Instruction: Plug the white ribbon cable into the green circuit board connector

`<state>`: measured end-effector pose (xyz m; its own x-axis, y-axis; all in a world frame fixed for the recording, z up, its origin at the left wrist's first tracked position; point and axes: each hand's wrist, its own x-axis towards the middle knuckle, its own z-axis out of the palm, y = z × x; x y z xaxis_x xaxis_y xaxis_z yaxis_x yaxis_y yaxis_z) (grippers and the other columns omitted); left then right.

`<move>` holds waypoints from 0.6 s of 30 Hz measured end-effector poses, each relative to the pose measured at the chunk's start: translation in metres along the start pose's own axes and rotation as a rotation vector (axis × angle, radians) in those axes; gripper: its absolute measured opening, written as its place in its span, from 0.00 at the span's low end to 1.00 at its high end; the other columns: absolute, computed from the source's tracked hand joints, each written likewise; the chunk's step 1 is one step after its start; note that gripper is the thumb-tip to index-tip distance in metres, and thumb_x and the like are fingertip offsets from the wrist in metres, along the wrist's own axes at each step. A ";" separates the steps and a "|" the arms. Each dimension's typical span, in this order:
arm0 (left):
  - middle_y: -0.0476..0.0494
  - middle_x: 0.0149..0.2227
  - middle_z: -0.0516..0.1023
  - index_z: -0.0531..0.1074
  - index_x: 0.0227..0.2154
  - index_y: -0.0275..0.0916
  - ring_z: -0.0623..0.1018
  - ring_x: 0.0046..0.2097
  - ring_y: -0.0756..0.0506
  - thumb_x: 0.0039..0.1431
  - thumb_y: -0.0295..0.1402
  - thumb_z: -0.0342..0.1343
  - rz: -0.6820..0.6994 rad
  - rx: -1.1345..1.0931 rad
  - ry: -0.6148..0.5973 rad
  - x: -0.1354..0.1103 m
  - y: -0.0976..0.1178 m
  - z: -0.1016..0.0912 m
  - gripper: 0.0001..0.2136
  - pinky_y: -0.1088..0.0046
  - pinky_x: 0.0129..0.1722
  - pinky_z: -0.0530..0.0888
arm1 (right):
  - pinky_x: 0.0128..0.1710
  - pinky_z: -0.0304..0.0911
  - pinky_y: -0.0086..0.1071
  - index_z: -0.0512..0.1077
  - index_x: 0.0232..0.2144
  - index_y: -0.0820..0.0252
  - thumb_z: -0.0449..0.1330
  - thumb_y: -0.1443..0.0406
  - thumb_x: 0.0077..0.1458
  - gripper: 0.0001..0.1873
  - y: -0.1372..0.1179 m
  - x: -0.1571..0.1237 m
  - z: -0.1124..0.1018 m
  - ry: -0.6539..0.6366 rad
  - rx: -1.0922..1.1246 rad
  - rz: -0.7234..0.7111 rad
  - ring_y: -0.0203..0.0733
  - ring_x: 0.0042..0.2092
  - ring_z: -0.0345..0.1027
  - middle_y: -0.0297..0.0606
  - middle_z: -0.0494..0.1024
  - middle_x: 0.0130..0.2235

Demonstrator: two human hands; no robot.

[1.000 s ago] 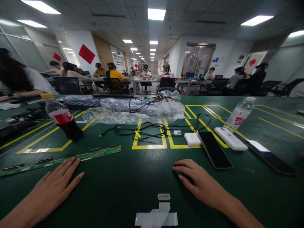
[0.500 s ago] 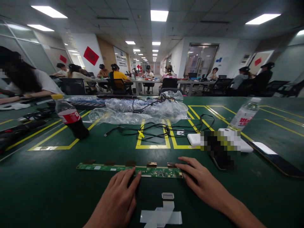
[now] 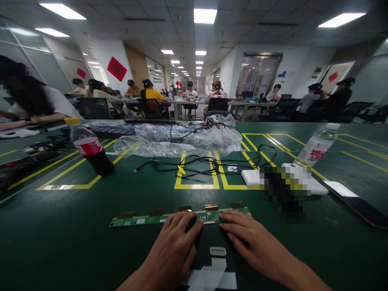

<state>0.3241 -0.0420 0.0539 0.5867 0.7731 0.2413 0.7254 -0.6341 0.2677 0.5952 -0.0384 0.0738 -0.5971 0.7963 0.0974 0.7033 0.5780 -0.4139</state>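
Observation:
A long, narrow green circuit board [image 3: 148, 220] lies flat on the table, with several brown film tabs along its far edge. The fingertips of my left hand [image 3: 177, 246] rest on its near edge around the middle, the fingers stretched out and the thumb apart. My right hand [image 3: 254, 242] lies with spread fingers over the board's right part, hiding some of it. Between and just below my hands is a white flat ribbon cable [image 3: 218, 264] with a connector [image 3: 218, 251] at its far end. White strips cross the cable; my left hand and wrist partly cover them.
Beyond the board lie a tangled black cable [image 3: 200, 165] and crumpled clear plastic wrap [image 3: 182, 139]. A cola bottle [image 3: 92, 147] stands on the left. On the right are a clear bottle [image 3: 317, 146], a white device [image 3: 251, 178] and a phone [image 3: 357, 204]. A person [image 3: 45, 97] sits at left.
The circuit board has shifted right and turned slightly, its right end now farther away. My left hand moved right with it. My right hand went from the board's right end to nearer its middle.

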 end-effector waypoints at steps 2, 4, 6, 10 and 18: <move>0.39 0.62 0.66 0.65 0.61 0.43 0.66 0.61 0.37 0.57 0.21 0.50 0.050 -0.049 -0.019 0.000 -0.002 -0.003 0.28 0.51 0.60 0.67 | 0.65 0.58 0.51 0.73 0.57 0.52 0.53 0.65 0.67 0.19 0.000 0.000 -0.001 -0.001 0.006 0.007 0.48 0.65 0.62 0.39 0.72 0.63; 0.40 0.62 0.66 0.66 0.61 0.44 0.66 0.61 0.38 0.57 0.21 0.50 0.155 -0.104 -0.062 0.000 -0.003 -0.008 0.28 0.53 0.60 0.67 | 0.65 0.58 0.51 0.72 0.59 0.51 0.54 0.66 0.67 0.20 0.001 0.001 -0.001 0.001 0.008 0.011 0.48 0.65 0.62 0.38 0.71 0.63; 0.40 0.60 0.68 0.68 0.59 0.45 0.67 0.60 0.37 0.54 0.22 0.52 0.275 -0.136 -0.122 0.002 -0.002 -0.013 0.28 0.54 0.58 0.69 | 0.66 0.57 0.50 0.71 0.60 0.51 0.54 0.66 0.66 0.21 0.001 0.001 0.000 0.004 0.011 0.009 0.47 0.65 0.62 0.38 0.72 0.63; 0.40 0.59 0.70 0.70 0.57 0.48 0.69 0.59 0.35 0.51 0.23 0.54 0.346 -0.118 -0.189 0.003 -0.002 -0.019 0.28 0.51 0.57 0.70 | 0.65 0.58 0.49 0.71 0.59 0.50 0.55 0.66 0.66 0.21 0.002 0.000 0.000 0.010 0.025 0.002 0.47 0.64 0.63 0.38 0.72 0.62; 0.41 0.69 0.59 0.61 0.65 0.55 0.60 0.68 0.35 0.59 0.23 0.52 0.141 -0.029 -0.184 0.004 -0.011 -0.012 0.32 0.41 0.63 0.62 | 0.65 0.56 0.53 0.68 0.62 0.43 0.55 0.69 0.64 0.26 0.000 -0.002 -0.004 -0.043 -0.004 -0.001 0.50 0.66 0.59 0.37 0.68 0.65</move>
<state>0.3137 -0.0324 0.0633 0.7392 0.6652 0.1051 0.6223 -0.7344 0.2710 0.5980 -0.0396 0.0774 -0.6141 0.7870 0.0590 0.7037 0.5799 -0.4105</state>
